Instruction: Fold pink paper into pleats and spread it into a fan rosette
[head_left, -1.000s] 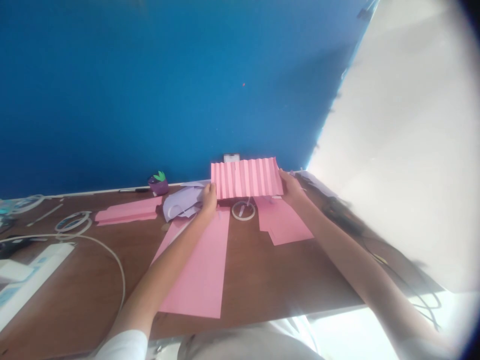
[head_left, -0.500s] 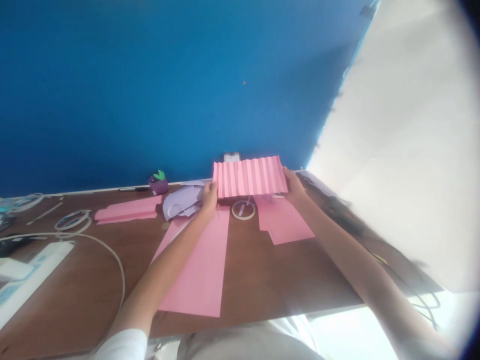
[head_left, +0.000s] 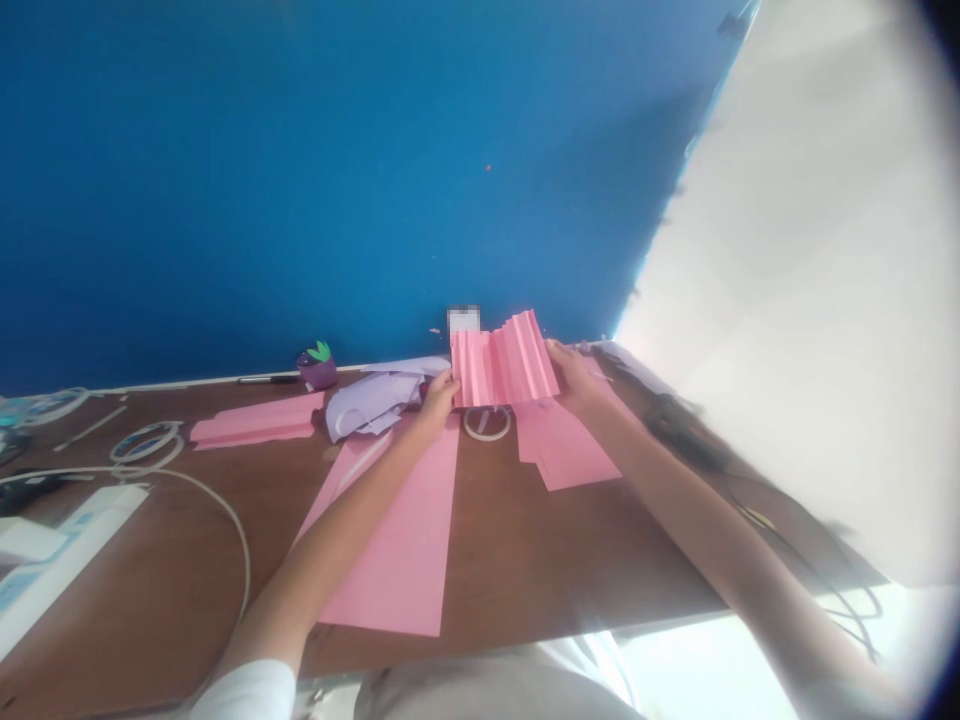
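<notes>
Between my hands, above the far part of the table, is a pink accordion-pleated paper (head_left: 504,362) with upright folds, bent in at the middle. My left hand (head_left: 441,392) pinches its left edge; my right hand (head_left: 568,372) grips the right edge. Below it lies a white tape ring (head_left: 487,423), partly covered by the paper. A large flat pink sheet (head_left: 397,550) rests under my left forearm. Cut pink paper (head_left: 562,445) lies beneath my right wrist. Crumpled lilac paper (head_left: 375,400) sits just left of my left hand.
On the wooden table (head_left: 525,560), a folded pink paper strip (head_left: 259,420) and a purple pot with green leaves (head_left: 318,366) lie to the left. Farther left are more tape rings (head_left: 146,442), a white power strip (head_left: 67,560) and its cable. Dark cords (head_left: 780,535) run along the right.
My hands have come closer together. The pleated paper, stretched nearly flat before, now buckles in the middle, and its folds are bunched tighter.
</notes>
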